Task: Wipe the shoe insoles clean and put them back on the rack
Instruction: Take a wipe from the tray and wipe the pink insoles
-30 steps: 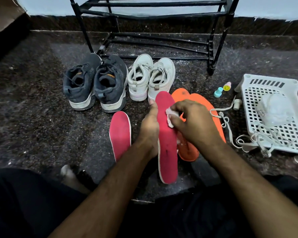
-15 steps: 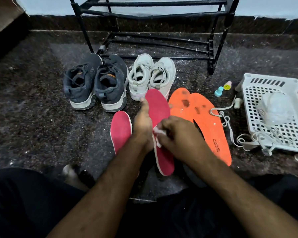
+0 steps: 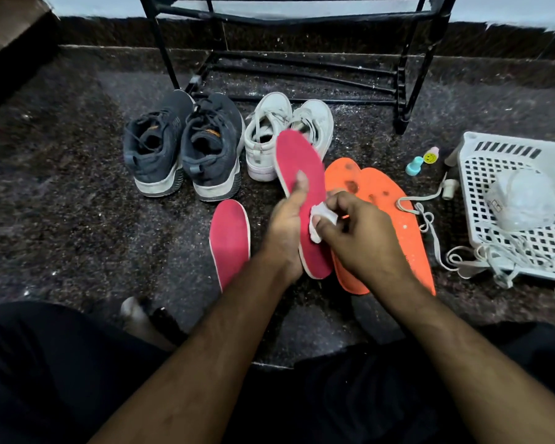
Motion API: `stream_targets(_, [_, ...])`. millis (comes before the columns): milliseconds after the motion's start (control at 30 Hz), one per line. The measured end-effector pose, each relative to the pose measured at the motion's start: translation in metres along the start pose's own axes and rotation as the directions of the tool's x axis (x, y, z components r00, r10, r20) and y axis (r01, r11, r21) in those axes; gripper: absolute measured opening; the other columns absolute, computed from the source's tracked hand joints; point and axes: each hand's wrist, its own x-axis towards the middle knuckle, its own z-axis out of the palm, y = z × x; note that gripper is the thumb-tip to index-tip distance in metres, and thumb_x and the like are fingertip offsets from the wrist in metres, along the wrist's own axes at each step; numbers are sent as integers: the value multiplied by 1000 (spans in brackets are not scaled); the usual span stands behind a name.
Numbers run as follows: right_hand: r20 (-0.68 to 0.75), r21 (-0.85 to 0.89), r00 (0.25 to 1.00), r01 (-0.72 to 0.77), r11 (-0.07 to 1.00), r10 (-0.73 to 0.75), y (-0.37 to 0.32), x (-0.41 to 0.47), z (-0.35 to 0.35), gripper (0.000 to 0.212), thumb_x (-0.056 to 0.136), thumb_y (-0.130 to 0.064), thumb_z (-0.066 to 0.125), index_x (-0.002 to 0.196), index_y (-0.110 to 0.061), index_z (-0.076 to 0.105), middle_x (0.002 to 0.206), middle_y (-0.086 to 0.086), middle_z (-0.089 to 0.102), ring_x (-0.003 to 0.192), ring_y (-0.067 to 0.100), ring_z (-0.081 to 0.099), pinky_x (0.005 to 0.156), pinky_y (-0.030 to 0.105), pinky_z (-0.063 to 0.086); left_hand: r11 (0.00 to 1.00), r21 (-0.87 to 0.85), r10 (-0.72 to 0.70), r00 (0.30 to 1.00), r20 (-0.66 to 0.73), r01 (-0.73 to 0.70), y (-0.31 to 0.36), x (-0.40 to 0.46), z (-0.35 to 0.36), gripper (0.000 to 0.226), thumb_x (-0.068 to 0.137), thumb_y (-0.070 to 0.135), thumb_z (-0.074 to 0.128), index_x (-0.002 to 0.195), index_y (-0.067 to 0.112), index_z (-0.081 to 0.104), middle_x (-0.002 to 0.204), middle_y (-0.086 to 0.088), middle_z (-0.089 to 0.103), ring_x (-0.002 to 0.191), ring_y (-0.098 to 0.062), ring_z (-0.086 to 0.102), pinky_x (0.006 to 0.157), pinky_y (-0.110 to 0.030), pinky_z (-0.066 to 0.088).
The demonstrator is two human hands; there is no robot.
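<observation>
My left hand (image 3: 285, 229) grips a pink insole (image 3: 297, 161) from its left edge, thumb lying on its top face, and holds it up off the floor. My right hand (image 3: 359, 238) pinches a small white wipe (image 3: 319, 221) against the middle of that insole. A second pink insole (image 3: 229, 241) lies flat on the floor to the left. Two orange insoles (image 3: 385, 203) with dark stains lie on the floor under my right hand, partly hidden by it. The black metal shoe rack (image 3: 401, 88) stands at the back by the wall.
A pair of dark grey sneakers (image 3: 183, 145) and a pair of white sneakers (image 3: 269, 136) stand in front of the rack. At the right sit a white plastic basket (image 3: 471, 193) with a clear container, loose white laces (image 3: 430, 225), and two small bottles (image 3: 422, 160). My legs fill the foreground.
The held pink insole tilted its toe further to the left. My right hand with the wipe slid along it, down toward the heel and then back up to the middle.
</observation>
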Motion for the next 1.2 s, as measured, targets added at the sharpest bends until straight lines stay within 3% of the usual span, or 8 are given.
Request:
stream_targets(133, [-41, -113, 994, 99, 989, -104, 2, -1, -3, 13, 84, -21, 75, 95, -21, 68, 97, -2, 58, 83, 15, 58, 82, 27, 45, 997, -71, 11, 1000, 9, -11, -7, 8, -3, 77, 97, 57, 44, 145, -3, 40, 145, -29, 47, 126, -39, 54, 104, -48, 48])
stream_targets(333, [106, -160, 967, 246, 956, -231, -4, 2, -7, 9, 82, -21, 68, 91, -21, 69, 87, -5, 61, 80, 16, 59, 74, 34, 47, 1000, -26, -1, 1000, -30, 0, -14, 19, -12, 100, 78, 67, 68, 150, 5, 35, 123, -28, 59, 99, -36, 66, 77, -46, 59])
stream_targets(467, [-55, -250, 983, 154, 956, -173, 0, 18, -13, 15, 87, -17, 68, 101, -17, 73, 88, 3, 60, 82, 23, 60, 76, 35, 45, 992, 56, 116, 990, -77, -112, -24, 14, -5, 59, 98, 49, 52, 135, 4, 51, 110, -24, 62, 95, -30, 64, 99, -47, 50])
stream_targets(567, [41, -191, 969, 249, 949, -246, -11, 12, -7, 14, 86, -13, 69, 98, -17, 76, 89, 5, 62, 83, 23, 62, 76, 29, 44, 997, 29, 76, 996, -49, -74, -12, 14, -12, 93, 75, 67, 71, 138, 2, 50, 128, -29, 56, 107, -38, 59, 98, -47, 46])
stream_targets(700, [259, -85, 931, 287, 954, -257, -17, -18, 0, 13, 86, -12, 71, 95, -19, 76, 88, 1, 64, 83, 16, 62, 75, 28, 45, 997, 47, 73, 992, -100, -69, 15, 20, -34, 76, 93, 75, 27, 102, 11, 67, 101, -26, 71, 87, -35, 67, 89, -46, 49])
stream_targets(900, [33, -196, 977, 215, 957, -213, -7, 1, -5, 13, 85, -18, 70, 98, -19, 71, 90, -1, 61, 82, 20, 60, 75, 33, 45, 996, 21, 86, 991, -98, -85, 0, 22, -24, 76, 90, 75, 36, 98, 8, 72, 93, -23, 58, 80, -30, 55, 73, -39, 45])
stream_targets(1100, [281, -154, 935, 266, 952, -216, -13, -14, -1, 11, 82, -12, 71, 90, -19, 70, 89, -4, 57, 83, 22, 61, 75, 35, 46, 996, -19, 83, 990, -117, -86, 12, 23, -33, 81, 94, 73, 30, 132, 5, 56, 130, -30, 59, 98, -45, 67, 73, -55, 57])
stream_targets(1200, [110, -242, 976, 211, 947, -190, -3, -5, -8, 11, 84, -14, 71, 94, -18, 69, 88, -4, 55, 84, 24, 61, 74, 35, 45, 995, 12, 102, 986, -132, -101, 5, 21, -25, 77, 92, 73, 35, 114, 6, 66, 102, -27, 61, 78, -34, 59, 69, -43, 48])
